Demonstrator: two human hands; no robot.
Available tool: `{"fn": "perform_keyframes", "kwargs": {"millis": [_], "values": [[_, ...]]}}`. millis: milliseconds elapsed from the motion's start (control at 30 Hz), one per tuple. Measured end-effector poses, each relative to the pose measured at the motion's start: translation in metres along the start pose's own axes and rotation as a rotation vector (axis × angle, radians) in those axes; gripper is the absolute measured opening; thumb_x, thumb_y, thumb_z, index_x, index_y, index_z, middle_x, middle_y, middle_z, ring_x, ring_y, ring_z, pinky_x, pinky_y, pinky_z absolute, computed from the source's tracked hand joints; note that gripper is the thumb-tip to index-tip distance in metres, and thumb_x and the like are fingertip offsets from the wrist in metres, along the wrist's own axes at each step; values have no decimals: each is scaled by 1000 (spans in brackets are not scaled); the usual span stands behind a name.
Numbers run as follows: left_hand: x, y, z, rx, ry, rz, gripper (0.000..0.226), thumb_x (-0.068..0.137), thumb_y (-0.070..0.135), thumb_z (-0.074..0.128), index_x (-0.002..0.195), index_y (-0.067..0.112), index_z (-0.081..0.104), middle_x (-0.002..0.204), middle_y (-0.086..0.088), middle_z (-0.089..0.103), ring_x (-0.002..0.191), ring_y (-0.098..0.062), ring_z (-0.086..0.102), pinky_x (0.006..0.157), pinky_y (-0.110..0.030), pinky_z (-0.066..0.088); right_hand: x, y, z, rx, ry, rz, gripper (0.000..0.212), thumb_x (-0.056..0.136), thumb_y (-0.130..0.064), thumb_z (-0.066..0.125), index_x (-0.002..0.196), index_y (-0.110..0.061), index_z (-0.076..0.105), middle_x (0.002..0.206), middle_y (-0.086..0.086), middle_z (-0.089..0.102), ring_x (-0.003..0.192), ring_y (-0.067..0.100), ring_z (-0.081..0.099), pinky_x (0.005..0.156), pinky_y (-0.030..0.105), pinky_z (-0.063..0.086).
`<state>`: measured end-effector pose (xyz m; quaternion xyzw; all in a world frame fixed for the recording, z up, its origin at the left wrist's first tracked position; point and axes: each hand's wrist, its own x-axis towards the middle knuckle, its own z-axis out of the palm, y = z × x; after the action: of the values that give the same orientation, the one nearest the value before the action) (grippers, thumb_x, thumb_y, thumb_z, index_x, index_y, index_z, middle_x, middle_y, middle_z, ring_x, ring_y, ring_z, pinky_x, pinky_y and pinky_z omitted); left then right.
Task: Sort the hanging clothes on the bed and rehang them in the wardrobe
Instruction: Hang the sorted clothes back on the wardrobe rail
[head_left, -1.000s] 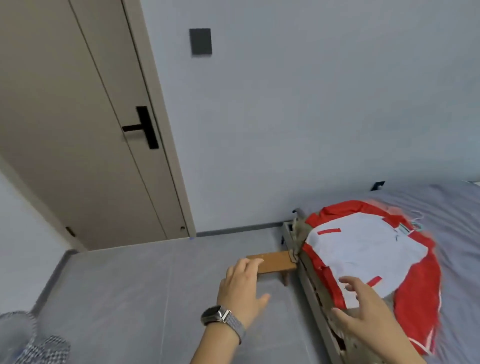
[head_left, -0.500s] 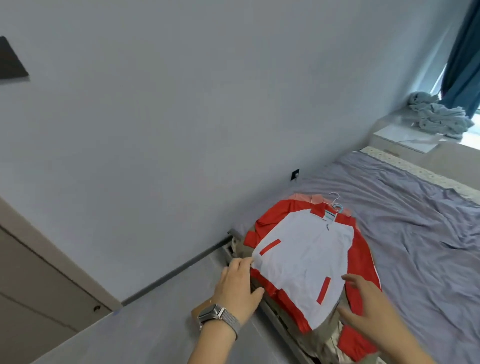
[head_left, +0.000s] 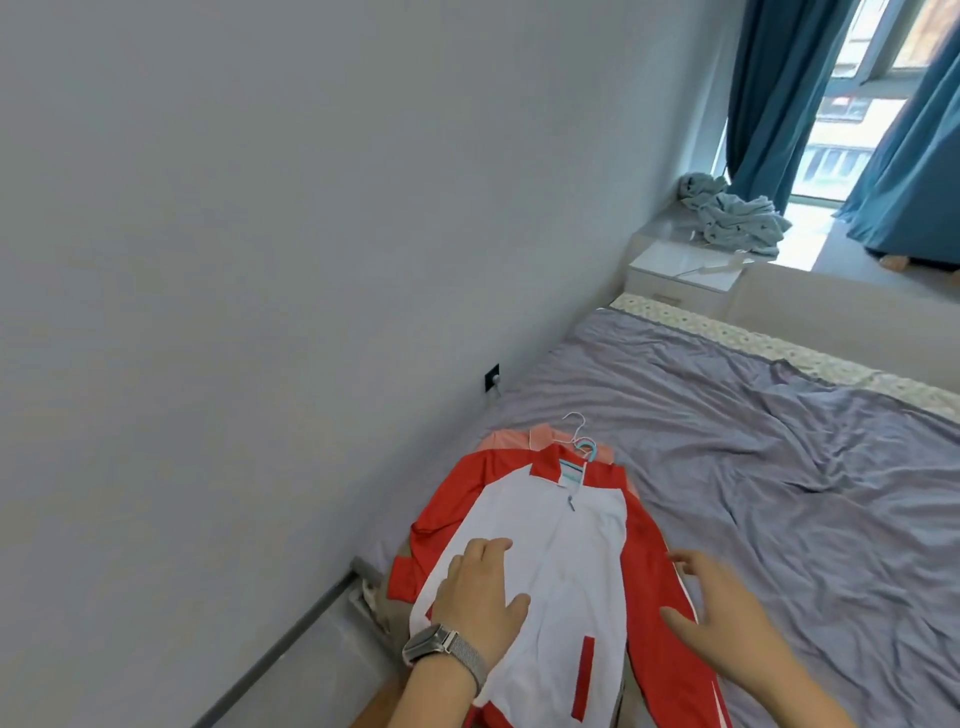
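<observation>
A red and white zip jacket (head_left: 571, 561) lies on top of a pile of clothes at the near left corner of the bed (head_left: 779, 467). A pink garment (head_left: 514, 439) peeks out under its collar, beside a light blue hanger hook (head_left: 584, 444) and a white wire hook (head_left: 574, 418). My left hand (head_left: 480, 597), with a watch on the wrist, rests flat on the jacket's white front. My right hand (head_left: 727, 618) hovers with spread fingers over the jacket's red right sleeve. The wardrobe is out of view.
A grey wall runs along the bed's left side with a dark socket (head_left: 491, 376). A white bedside cabinet (head_left: 680, 267) stands at the head, crumpled blue cloth (head_left: 732, 215) on the sill behind it. Blue curtains (head_left: 779, 93) frame the window. Grey floor lies lower left.
The view swung from the door and floor to the bed. Both hands moved forward over the jacket; the left one went from the bed's edge onto the white front.
</observation>
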<state>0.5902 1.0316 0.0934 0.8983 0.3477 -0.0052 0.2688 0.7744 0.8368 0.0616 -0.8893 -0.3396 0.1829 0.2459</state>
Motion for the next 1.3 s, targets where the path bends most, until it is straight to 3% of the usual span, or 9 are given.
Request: {"fn": "perform_keyframes", "kwargs": {"millis": [400,667,867,1000,1133,1200,1300], "values": [[160,-29,27,6,-97,9,55,86,36,58,136,24,36,136,5,40,126,-13,39,105,-28,36,122,38,7,16,-25,175,59,78,-20,70,132,-18,46,130,0,50,123,16,48,98,24,35],[268,-86,93,-77,-218,-26,47,87,30,59,130,25,42,116,15,47,111,-7,48,98,-23,39,206,87,114,22,-247,342,61,72,-37,57,130,-27,45,122,-6,52,116,14,51,94,24,42],[354,-128,153,-120,-237,-40,41,86,22,62,124,24,49,108,16,49,107,-10,50,95,-22,39,302,119,211,-140,-383,273,57,91,-31,51,144,-24,30,141,-4,39,129,19,35,103,25,37],[393,-158,185,-131,-269,-18,40,85,20,64,122,24,50,107,15,50,102,-8,51,93,-19,38,380,155,238,-273,-230,239,68,89,-36,56,147,-14,26,147,3,35,134,25,33,110,32,29],[420,-187,209,-162,-278,-18,37,84,16,64,116,30,50,106,17,51,97,-3,52,86,-14,35,463,200,237,-263,16,420,85,80,-40,70,146,-9,27,145,12,38,133,31,35,111,39,28],[428,-199,222,-171,-271,-13,37,84,14,64,115,29,52,104,21,50,95,0,52,85,-15,36,486,219,244,-183,-33,571,92,74,-50,73,146,-16,27,143,9,43,130,30,41,110,42,33],[433,-210,240,-207,-254,-14,34,83,15,62,115,25,55,105,20,52,95,2,53,84,-20,41,491,229,265,-46,2,633,80,63,-57,74,130,-24,43,125,4,57,114,26,54,95,46,48]]}}
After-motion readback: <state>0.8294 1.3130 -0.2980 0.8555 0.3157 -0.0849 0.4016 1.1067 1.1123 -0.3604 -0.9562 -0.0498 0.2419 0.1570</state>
